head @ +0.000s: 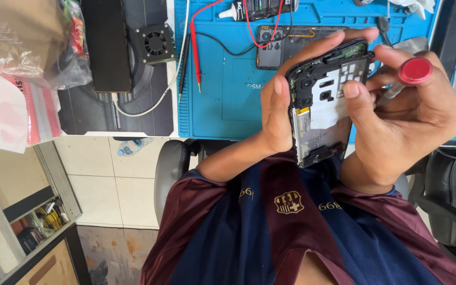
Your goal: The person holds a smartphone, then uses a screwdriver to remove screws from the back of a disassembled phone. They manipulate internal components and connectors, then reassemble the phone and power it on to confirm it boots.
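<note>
Opened phone (323, 105), hands, perhaps screwdriver (405, 79)

A blue work mat (222, 105) carries a red probe (195, 47), beside a black fan box (155, 43) and what may be a dark phone (106, 45).

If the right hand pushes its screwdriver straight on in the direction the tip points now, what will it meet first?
Most likely the opened phone: the right hand aims the red-capped screwdriver toward the phone's upper edge, which the left hand holds. The tip is hidden behind fingers, so exact contact is unclear.
</note>
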